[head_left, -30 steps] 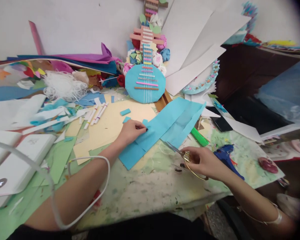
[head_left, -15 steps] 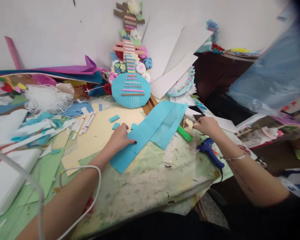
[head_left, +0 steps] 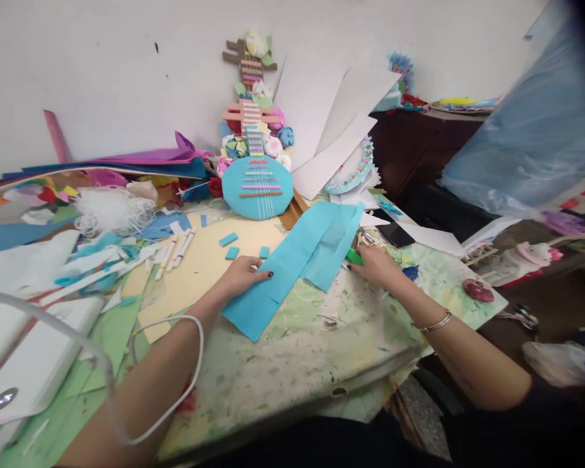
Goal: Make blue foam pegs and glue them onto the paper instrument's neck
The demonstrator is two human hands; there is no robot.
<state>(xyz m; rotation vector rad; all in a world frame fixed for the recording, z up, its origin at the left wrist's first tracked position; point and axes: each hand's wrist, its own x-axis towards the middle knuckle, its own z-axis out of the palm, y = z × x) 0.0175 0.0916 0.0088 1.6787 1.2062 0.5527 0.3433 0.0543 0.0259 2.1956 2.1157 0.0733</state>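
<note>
My left hand lies flat and open on a long light blue paper strip that crosses a cream sheet on the paint-stained table. To the right, my right hand is curled over the end of a green stick beside the strip's right edge. Gold-handled scissors lie on the table just beyond that hand. A blue glue gun shows partly behind my right wrist. Small blue paper pieces rest above my left hand.
A blue paper guitar model leans on the wall, with white sheets beside it. White markers, paper scraps and white string crowd the left. A white device and cable sit near left. A black phone lies right.
My right hand carried the scissors to the right, set them down, then came back left onto the green stick. My left hand stayed on the blue strip. The view swung right.
</note>
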